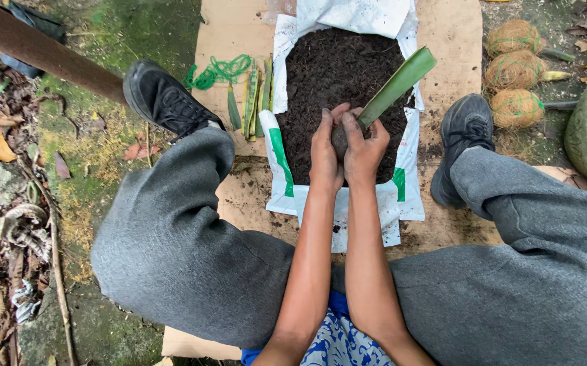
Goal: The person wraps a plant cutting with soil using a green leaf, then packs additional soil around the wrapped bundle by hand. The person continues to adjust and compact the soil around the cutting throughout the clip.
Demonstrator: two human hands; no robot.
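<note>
Your left hand (325, 150) and right hand (364, 148) are pressed together around a soil ball (339, 139) — fingers curled over it, palms cupping its sides. A green leaf (396, 87) sticks out of the ball, slanting up and away to the right of your right hand. How tightly you grip is hard to tell, since the ball is mostly hidden. Under and beyond both hands lies the open soil bag (337, 74). Left of your left hand — leaf cuttings (254, 98) and green string (215, 71). Well right of your right hand sit three fibre balls (514, 71).
</note>
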